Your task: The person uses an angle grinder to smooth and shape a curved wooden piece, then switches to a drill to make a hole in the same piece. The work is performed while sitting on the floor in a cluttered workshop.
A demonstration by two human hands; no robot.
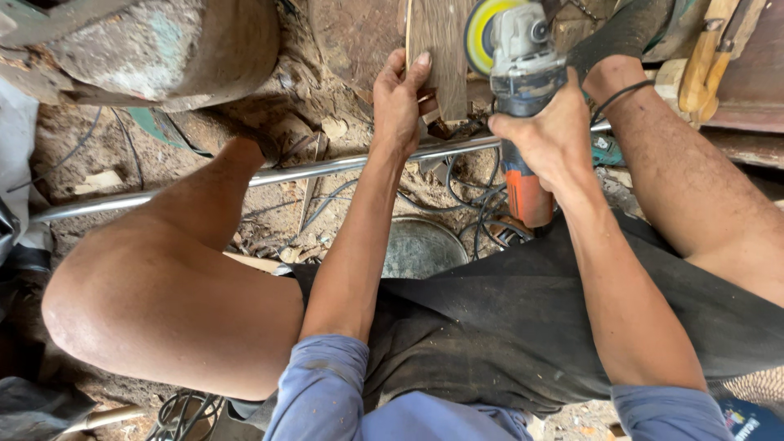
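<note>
My left hand (398,102) grips the edge of a flat wooden piece (441,49) that stands upright in front of me. In my right hand (549,135) is an angle grinder (518,90) with a grey head, an orange body and a yellow disc (482,33). The disc sits against the right side of the wooden piece near its top. A black band circles my right wrist. My bare knees frame the work on both sides.
A long metal pipe (310,170) runs across the dirt floor under my arms. Black cables (465,204) and a round metal lid (425,245) lie below it. A rusty drum (163,49) stands top left; wooden tool handles (706,65) top right.
</note>
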